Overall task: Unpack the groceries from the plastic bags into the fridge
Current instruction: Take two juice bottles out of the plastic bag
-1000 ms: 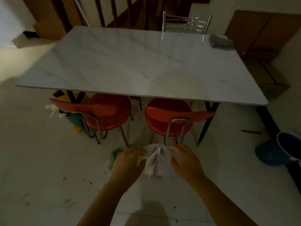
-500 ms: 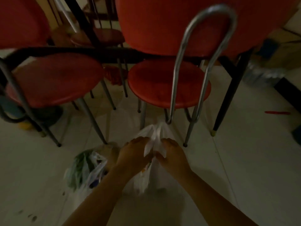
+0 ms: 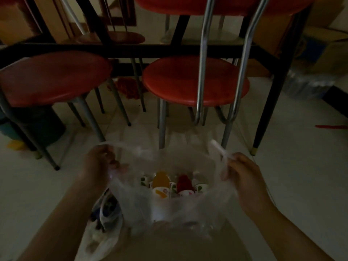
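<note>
Two hands spread a thin clear plastic bag on the floor: left hand and right hand fingers pinch its rims. Keep mouth wide, then lift orange-capped bottle straight up.

We see two red chairs on the pale tiled floor: the left chair and the right chair, whose chrome back tubes rise near us. A black table frame crosses behind them. A red mop head lies on the floor between the chairs. Far right stand cardboard boxes, with a red stick on the floor at the right edge.
</note>
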